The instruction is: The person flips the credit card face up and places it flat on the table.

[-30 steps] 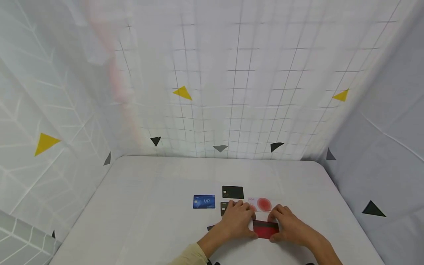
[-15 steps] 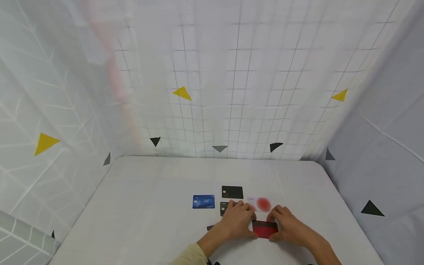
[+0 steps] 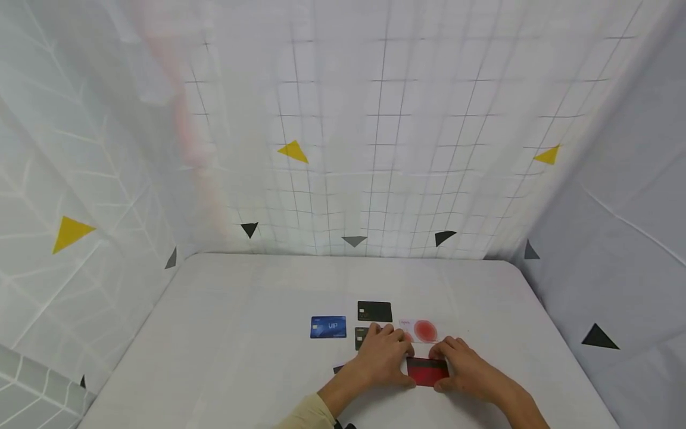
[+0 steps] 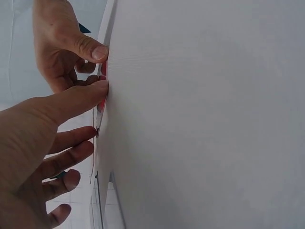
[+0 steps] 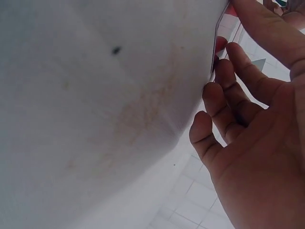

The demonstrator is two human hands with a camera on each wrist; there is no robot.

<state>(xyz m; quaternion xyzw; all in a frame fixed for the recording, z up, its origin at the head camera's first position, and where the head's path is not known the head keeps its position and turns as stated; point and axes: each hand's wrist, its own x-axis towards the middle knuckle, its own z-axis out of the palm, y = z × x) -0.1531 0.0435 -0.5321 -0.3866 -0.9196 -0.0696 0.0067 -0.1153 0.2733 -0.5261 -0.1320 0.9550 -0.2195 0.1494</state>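
Observation:
A red card [image 3: 427, 376] with a dark stripe along its far edge lies on the white table between my two hands. My left hand [image 3: 382, 357] holds its left end, thumb on the near corner and index finger by the far one. Over at the right end, my right hand [image 3: 468, 369] grips it the same way with thumb and curled fingers. In the left wrist view both thumbs meet the card's near edge, and only a sliver of red shows. Past my left fingers lies a dark green card [image 3: 361, 338], partly covered by that hand.
A blue VIP card [image 3: 329, 327], a black VIP card [image 3: 375, 311] and a pink-white card with a red circle [image 3: 425, 331] lie beyond the hands. Another dark card [image 3: 338, 369] pokes out beside my left wrist. White curtains surround the table [image 3: 241, 333].
The hands keep their hold on the red card at the same spot. The whole head view has shifted very slightly; the other cards stay put.

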